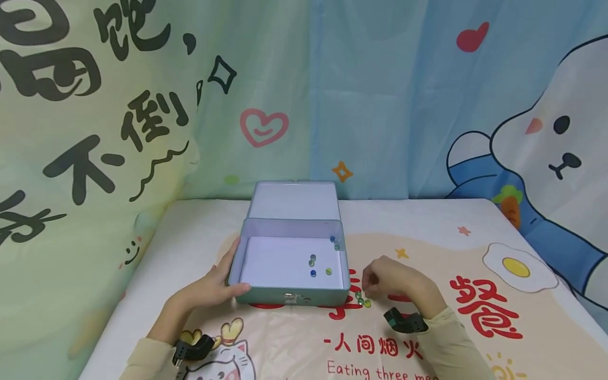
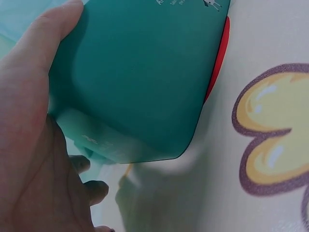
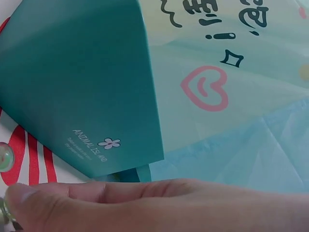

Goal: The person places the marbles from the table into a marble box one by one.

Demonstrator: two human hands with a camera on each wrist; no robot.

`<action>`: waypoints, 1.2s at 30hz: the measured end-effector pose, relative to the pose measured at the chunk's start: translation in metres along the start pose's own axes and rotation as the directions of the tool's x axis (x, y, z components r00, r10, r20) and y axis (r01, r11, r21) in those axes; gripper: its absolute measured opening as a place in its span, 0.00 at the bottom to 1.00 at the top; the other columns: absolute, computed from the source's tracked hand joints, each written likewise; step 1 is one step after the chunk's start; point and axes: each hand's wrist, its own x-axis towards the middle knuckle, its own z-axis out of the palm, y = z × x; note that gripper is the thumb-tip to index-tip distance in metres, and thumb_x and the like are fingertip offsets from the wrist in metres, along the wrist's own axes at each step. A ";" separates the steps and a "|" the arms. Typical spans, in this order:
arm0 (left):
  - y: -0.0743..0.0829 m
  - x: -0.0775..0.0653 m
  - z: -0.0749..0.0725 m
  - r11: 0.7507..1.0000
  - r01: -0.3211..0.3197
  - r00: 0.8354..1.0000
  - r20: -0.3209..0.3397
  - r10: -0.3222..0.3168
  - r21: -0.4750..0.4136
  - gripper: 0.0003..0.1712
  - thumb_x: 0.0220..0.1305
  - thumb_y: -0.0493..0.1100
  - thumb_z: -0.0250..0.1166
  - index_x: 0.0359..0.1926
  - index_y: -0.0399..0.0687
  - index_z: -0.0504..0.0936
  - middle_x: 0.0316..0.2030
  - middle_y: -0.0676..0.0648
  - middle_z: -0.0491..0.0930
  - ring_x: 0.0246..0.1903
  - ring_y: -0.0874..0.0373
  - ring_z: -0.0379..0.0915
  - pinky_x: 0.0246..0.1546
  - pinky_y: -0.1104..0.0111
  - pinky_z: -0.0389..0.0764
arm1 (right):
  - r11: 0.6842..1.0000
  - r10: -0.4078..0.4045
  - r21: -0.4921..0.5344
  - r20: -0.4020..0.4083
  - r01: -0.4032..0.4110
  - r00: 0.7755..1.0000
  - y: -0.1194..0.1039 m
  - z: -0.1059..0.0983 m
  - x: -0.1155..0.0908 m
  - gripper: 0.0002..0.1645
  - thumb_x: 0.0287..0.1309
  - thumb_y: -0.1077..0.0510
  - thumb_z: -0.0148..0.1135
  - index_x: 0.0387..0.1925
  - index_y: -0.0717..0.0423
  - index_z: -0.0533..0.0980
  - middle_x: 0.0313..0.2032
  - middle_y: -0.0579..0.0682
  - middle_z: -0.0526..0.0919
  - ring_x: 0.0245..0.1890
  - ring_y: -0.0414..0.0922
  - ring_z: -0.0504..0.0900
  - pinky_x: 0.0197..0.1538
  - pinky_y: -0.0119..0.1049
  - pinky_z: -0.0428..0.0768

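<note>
A green tin box [image 1: 292,296] stands with its lid [image 1: 293,199] tipped back and its pale inside facing up. Several glass marbles [image 1: 329,271] lie in its right half. My left hand [image 1: 212,279] grips the near left corner, thumb on the front wall and fingers along the left side. Just right of the box, my right hand [image 1: 396,279] is bent down beside a few green marbles [image 1: 368,303] on the table. In the right wrist view its thumb tip meets a marble [image 3: 4,212] at the frame edge; I cannot tell whether it is pinched.
A printed cloth [image 1: 480,359] with red characters and cartoon drawings covers the table. Behind it hangs a printed curtain [image 1: 370,105] close to the lid. Each wrist wears a black camera band [image 1: 406,321].
</note>
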 end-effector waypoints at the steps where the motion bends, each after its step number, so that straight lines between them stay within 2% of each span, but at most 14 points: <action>1: 0.000 0.000 0.000 1.000 0.001 1.000 -0.001 -0.001 0.000 0.61 0.60 0.54 0.63 0.74 0.60 0.24 0.75 0.41 0.30 0.73 0.38 0.31 0.60 0.28 0.34 | 1.000 -0.005 -0.001 -0.005 0.005 1.000 0.001 -0.001 0.000 0.07 0.50 0.62 0.70 0.24 0.48 0.79 0.24 0.41 0.78 0.27 0.40 0.73 0.35 0.32 0.75; 7: 0.001 0.001 0.001 1.000 0.014 1.000 0.001 -0.014 0.000 0.60 0.60 0.54 0.63 0.73 0.65 0.23 0.75 0.41 0.29 0.73 0.38 0.29 0.60 0.28 0.33 | 0.997 -0.076 -0.009 -0.039 0.075 0.996 0.009 -0.003 0.002 0.05 0.52 0.63 0.68 0.28 0.49 0.81 0.26 0.41 0.79 0.28 0.39 0.73 0.36 0.31 0.77; 15: 0.002 0.000 0.000 1.000 0.007 1.000 0.001 -0.007 -0.002 0.61 0.60 0.55 0.63 0.73 0.62 0.23 0.75 0.42 0.28 0.73 0.38 0.29 0.60 0.28 0.33 | 0.989 -0.148 -0.017 -0.058 0.147 0.987 0.014 -0.003 0.006 0.04 0.52 0.64 0.67 0.30 0.51 0.82 0.27 0.40 0.80 0.28 0.38 0.73 0.34 0.28 0.76; 22: 0.001 0.000 0.000 1.000 0.010 1.000 0.005 -0.010 -0.004 0.61 0.60 0.55 0.63 0.74 0.60 0.23 0.75 0.42 0.29 0.73 0.38 0.31 0.60 0.28 0.32 | 0.991 -0.131 0.020 -0.065 0.133 0.989 0.013 -0.003 0.007 0.06 0.52 0.65 0.66 0.28 0.50 0.82 0.28 0.40 0.80 0.29 0.39 0.73 0.36 0.29 0.77; 30: 0.003 0.000 -0.001 1.000 0.017 1.000 0.000 -0.017 -0.001 0.61 0.60 0.53 0.63 0.74 0.58 0.24 0.75 0.42 0.30 0.73 0.38 0.32 0.60 0.28 0.33 | 0.991 -0.135 0.012 -0.100 0.137 0.986 0.012 -0.004 0.007 0.05 0.53 0.63 0.66 0.31 0.49 0.82 0.27 0.40 0.79 0.29 0.39 0.73 0.35 0.28 0.76; 36: 0.002 0.000 0.000 1.000 0.020 1.000 0.000 -0.020 -0.004 0.61 0.59 0.54 0.64 0.74 0.58 0.24 0.75 0.43 0.30 0.73 0.38 0.32 0.60 0.28 0.33 | 0.994 -0.108 0.007 -0.133 0.110 0.985 0.011 -0.005 0.008 0.06 0.51 0.63 0.68 0.33 0.51 0.83 0.31 0.44 0.82 0.31 0.41 0.74 0.37 0.31 0.78</action>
